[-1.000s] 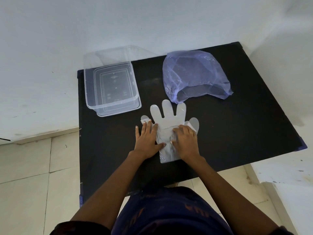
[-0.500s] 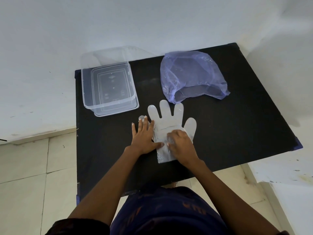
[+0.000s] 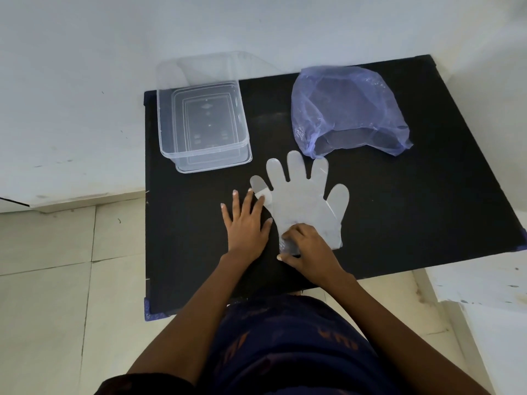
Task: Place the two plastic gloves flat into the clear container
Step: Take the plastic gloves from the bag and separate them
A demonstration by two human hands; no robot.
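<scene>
The translucent plastic gloves [image 3: 302, 198] lie stacked flat on the black table [image 3: 399, 223], fingers pointing away from me. My right hand [image 3: 305, 246] pinches and bunches the cuff end nearest me. My left hand [image 3: 245, 223] rests flat on the table just left of the gloves, fingers spread, its fingertips touching the glove's leftmost finger. The clear container [image 3: 199, 124] stands empty at the table's far left corner, a hand's length beyond my left hand.
A crumpled blue plastic bag [image 3: 348, 109] lies at the back of the table, its opening just beyond the glove fingertips. White walls close in behind and to the right. Tiled floor shows to the left.
My right hand slid from the glove's palm down to the cuff and closed on it. My left hand moved off the glove leftward onto the table.
</scene>
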